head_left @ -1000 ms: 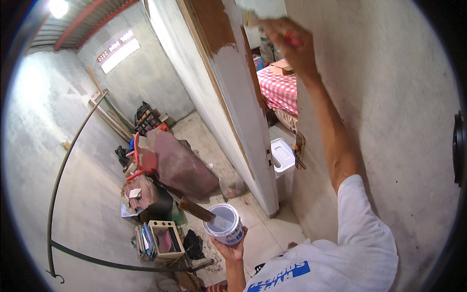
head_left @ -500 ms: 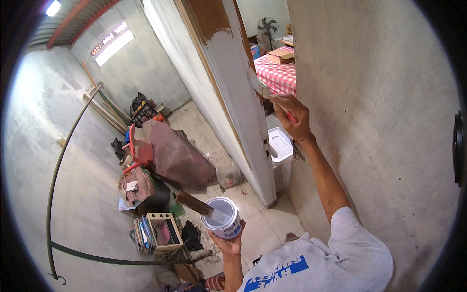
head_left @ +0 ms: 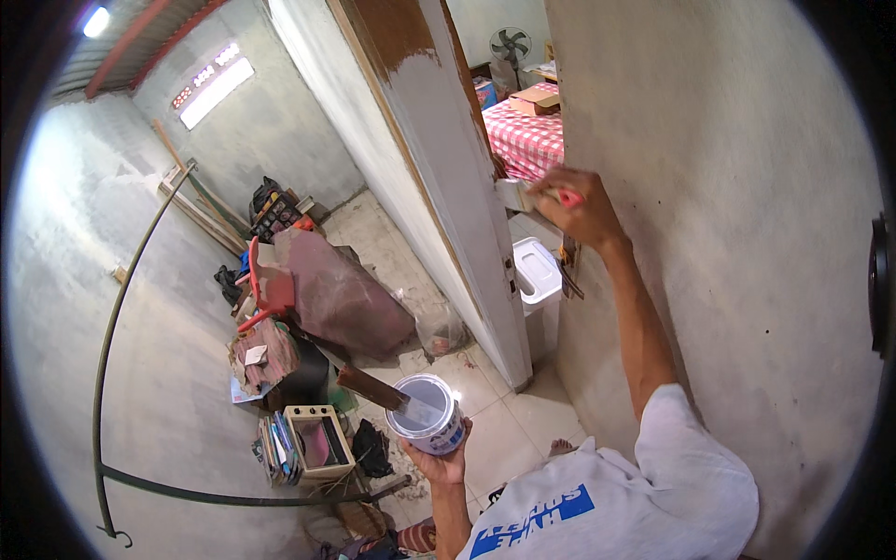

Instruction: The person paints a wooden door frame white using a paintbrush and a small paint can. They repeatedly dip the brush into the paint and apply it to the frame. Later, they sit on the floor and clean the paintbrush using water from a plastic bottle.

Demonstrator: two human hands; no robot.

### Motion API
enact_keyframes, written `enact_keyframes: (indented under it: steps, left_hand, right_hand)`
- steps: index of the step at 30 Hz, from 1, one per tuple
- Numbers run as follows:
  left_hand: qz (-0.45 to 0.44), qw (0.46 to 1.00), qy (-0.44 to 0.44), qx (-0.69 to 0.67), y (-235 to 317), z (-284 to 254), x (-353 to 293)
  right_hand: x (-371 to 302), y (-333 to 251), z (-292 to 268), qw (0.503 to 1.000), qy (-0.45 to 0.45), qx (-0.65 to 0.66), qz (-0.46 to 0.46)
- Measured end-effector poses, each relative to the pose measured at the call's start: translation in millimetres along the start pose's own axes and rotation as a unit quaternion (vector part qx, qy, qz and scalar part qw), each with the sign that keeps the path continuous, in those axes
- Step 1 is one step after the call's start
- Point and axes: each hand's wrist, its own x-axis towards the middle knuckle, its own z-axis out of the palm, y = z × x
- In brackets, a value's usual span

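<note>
My left hand (head_left: 442, 461) is closed around the lower side of a white plastic paint tub (head_left: 437, 437), holding it tilted with its mouth up. Inside the tub stands a flat brown strip (head_left: 373, 387), leaning on the rim, its lower end pale with paint. At upper right, my right hand (head_left: 577, 207) grips a paintbrush (head_left: 513, 195) with a red handle. Its pale bristles point left at the edge of a door (head_left: 448, 168); whether they touch it, I cannot tell. White paint covers most of the door, with bare brown left at the top.
A rough grey wall (head_left: 737, 233) rises close on my right. Through the doorway are a lidded white bin (head_left: 539, 271), a checked red-and-white cloth (head_left: 523, 140) and a fan (head_left: 511, 43). On the left lie a covered bulky object (head_left: 341, 294), a red chair (head_left: 273, 289) and a bent metal pole (head_left: 114, 317).
My right hand has moved slightly down and right with the paintbrush, and its wrist has turned. My left hand keeps the tub in nearly the same place.
</note>
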Motion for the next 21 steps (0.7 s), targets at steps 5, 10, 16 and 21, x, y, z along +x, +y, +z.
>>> enact_keyframes:
  steps: [5,10,16,21]
  left_hand:
    - [-0.003,1.0,-0.004,-0.007,0.1,-3.1,0.5]
    - [-0.003,1.0,-0.019,0.001,-0.7,-7.3,3.0]
    - [-0.001,1.0,-0.008,0.009,-0.7,-7.4,6.3]
    - [0.005,1.0,0.013,0.015,-0.8,-11.2,7.1]
  right_hand:
    - [55.5,-4.6,-2.2,0.996,-0.029,-0.03,-0.079]
    - [74.1,-12.1,-10.1,0.994,-0.008,-0.037,-0.1]
    - [107.0,-36.7,-28.0,0.994,-0.016,-0.042,-0.099]
    - [144.6,-56.0,-46.6,0.981,0.014,-0.074,-0.18]
